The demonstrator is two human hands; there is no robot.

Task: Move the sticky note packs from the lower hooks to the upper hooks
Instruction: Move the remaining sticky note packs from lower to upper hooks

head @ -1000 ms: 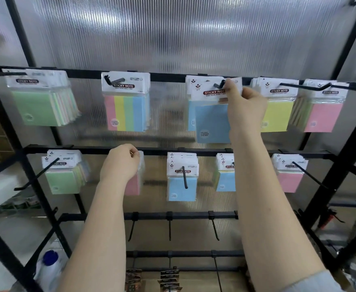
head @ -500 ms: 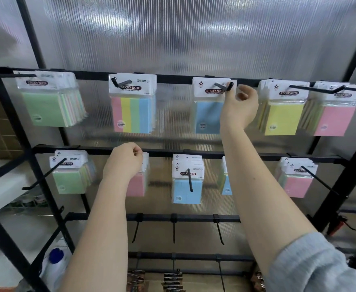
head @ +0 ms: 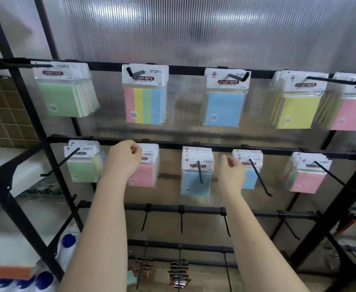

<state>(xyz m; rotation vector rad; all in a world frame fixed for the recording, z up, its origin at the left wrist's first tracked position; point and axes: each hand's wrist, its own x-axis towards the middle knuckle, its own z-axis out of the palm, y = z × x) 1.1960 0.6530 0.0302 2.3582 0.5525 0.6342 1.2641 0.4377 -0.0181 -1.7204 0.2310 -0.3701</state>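
Sticky note packs hang on two black rails. The upper rail carries green packs (head: pixel 64 98), a striped multicolour pack (head: pixel 144 106), a blue pack (head: pixel 225 108), yellow packs (head: pixel 299 111) and pink packs (head: pixel 348 114). On the lower hooks hang green packs (head: pixel 82 168), pink packs (head: pixel 144 175), blue packs (head: pixel 196 183), another blue stack (head: pixel 251 180) and pink packs (head: pixel 306 181). My left hand (head: pixel 123 160) pinches the white header of the lower pink packs. My right hand (head: pixel 231 174) hovers with loosely curled fingers, holding nothing, just left of the second blue stack's hook.
A third rail (head: pixel 204 209) below holds several bare hooks, and a fourth rail (head: pixel 183 246) sits under it. Metal clips (head: pixel 179 270) hang near the bottom. Blue-capped bottles (head: pixel 67 245) stand at the lower left. Black frame uprights (head: pixel 23 144) flank the rack; a ribbed translucent panel backs it.
My right hand hung the blue pack on the upper hook, let go and dropped to the lower row. My left hand stayed at the lower pink packs.
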